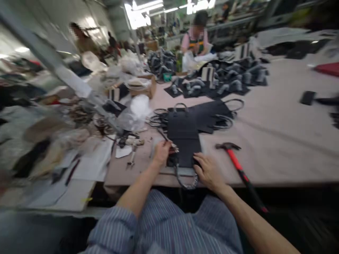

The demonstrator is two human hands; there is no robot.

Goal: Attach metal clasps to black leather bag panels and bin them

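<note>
The left hand [161, 153] has its fingers closed on a thin dark stick [163, 135], though blur hides the exact grip; the right hand [211, 173] has its fingers bent and a little apart at the right edge of a black bag piece [184, 151], and I cannot tell whether it pinches that edge or only rests there; the bag piece lies flat between the hands, near the front edge of the table [275, 148], with 1 handle [186, 187] at its near end and 1 at its far end; more black pieces [208, 113] lie just beyond; a hammer [235, 160] with a red and black grip lies to the right; across the table, 1 person [196, 37] in pink stands behind a dark pile [234, 76].
</note>
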